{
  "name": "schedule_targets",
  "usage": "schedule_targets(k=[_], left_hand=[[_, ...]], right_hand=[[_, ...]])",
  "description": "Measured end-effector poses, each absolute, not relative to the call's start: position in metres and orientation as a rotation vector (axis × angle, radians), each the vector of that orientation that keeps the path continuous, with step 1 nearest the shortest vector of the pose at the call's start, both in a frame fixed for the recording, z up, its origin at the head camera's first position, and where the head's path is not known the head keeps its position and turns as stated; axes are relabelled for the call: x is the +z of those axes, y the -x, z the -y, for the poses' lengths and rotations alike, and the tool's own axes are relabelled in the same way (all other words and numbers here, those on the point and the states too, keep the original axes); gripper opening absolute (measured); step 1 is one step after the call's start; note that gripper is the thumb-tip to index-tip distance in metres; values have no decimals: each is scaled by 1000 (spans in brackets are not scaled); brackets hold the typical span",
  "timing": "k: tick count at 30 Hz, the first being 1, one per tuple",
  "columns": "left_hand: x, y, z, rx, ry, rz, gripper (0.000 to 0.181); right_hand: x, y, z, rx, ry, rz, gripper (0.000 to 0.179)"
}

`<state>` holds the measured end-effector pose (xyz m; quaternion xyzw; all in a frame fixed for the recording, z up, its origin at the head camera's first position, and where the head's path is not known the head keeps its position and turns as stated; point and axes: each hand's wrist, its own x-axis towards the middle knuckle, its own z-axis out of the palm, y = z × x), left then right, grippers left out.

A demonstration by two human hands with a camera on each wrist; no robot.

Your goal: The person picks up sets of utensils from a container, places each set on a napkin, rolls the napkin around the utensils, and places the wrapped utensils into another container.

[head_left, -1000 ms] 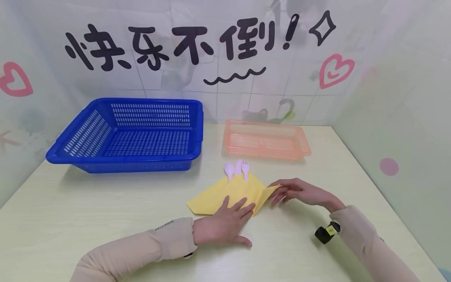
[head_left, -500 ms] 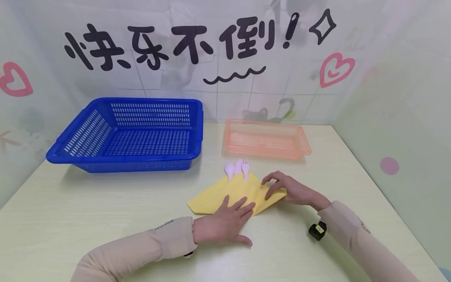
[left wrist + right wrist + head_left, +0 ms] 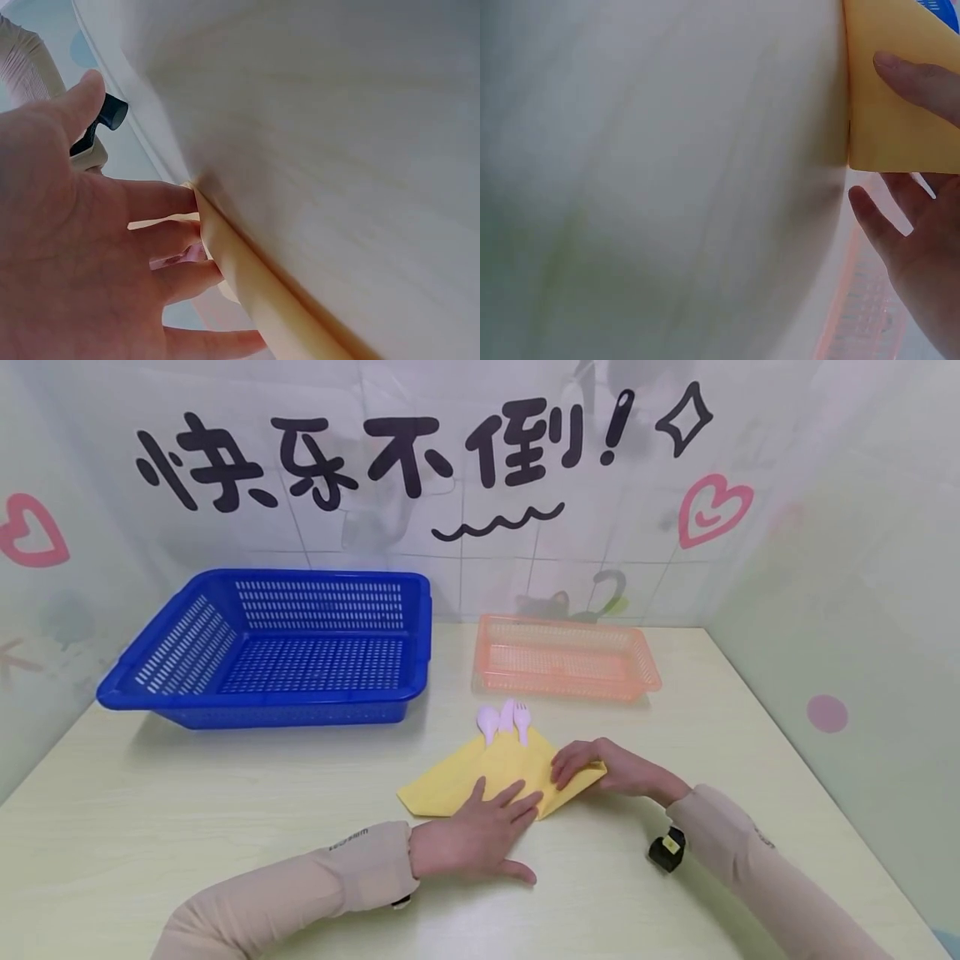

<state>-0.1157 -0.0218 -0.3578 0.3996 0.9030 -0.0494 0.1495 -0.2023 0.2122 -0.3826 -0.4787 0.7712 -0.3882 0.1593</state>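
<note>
Hands share the work on one napkin here. Fingers spread and fairly straight, the left hand (image 3: 476, 837) presses on the near edge of the yellow napkin (image 3: 501, 766), its thumb held out to the side over the tabletop (image 3: 262, 793). Curled at its fingers, the right hand (image 3: 624, 768) pinches the raised right flap (image 3: 900, 142), with the thumb on one face and fingers beyond the other; how firm that pinch is, I cannot tell.

Taking the pink basket (image 3: 557, 687) as the landmark, the napkin lies on its near side, apart from it. Between the two, close to the basket's near wall, show the heads of a spoon (image 3: 488, 721), a knife (image 3: 507, 716) and a fork (image 3: 522, 718), their handles running down into the napkin. A blue basket (image 3: 292, 699) stands to the pink basket's left.

The step looks like turning the flap inward over the handles. To do it well, I would keep the spread fingers pressing lightly but flat, so the folded part cannot slide, lay the flap across without tugging the cutlery askew, then smooth the crease from the near end toward the pink basket.
</note>
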Motion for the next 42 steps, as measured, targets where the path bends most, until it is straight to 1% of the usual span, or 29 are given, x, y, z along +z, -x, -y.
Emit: schedule_targets(k=[4, 8, 10, 11, 13, 15, 19, 22, 30, 36, 39, 42], left_hand=[[-358, 115, 22, -99, -1113, -2590, 78], [-358, 115, 22, -87, -1098, -2593, 78], [-357, 115, 22, -88, -1095, -2593, 78], [-357, 115, 22, -84, -1091, -2590, 78], [-355, 116, 22, -79, -1085, -2584, 77], [-354, 116, 22, -65, -1078, -2577, 77], [-355, 117, 22, -40, -1067, -2558, 77], [-355, 118, 22, -29, -1058, -2547, 78], [-355, 117, 22, -18, -1067, -2535, 78], [-356, 118, 23, -20, -1064, -2543, 78], [-357, 118, 23, -11, -1050, -2550, 77], [-358, 119, 23, -8, -1039, -2556, 76]], right_hand=[[-378, 202, -208, -1110, 1373, -2212, 11], [-374, 201, -204, -1072, 1398, -2256, 28], [-371, 200, -201, -1056, 1481, -2279, 29], [-371, 201, -201, -1046, 1533, -2286, 27], [-369, 202, -199, -1054, 1602, -2279, 17], [-368, 203, -197, -1051, 1625, -2261, 12], [-366, 204, -197, -985, 1531, -2248, 11], [-364, 202, -195, -932, 1475, -2262, 14], [-361, 204, -188, -810, 1473, -2352, 22], [-358, 205, -183, -711, 1408, -2444, 14], [-355, 205, -181, -649, 1351, -2487, 15], [-354, 207, -177, -638, 1381, -2461, 15]])
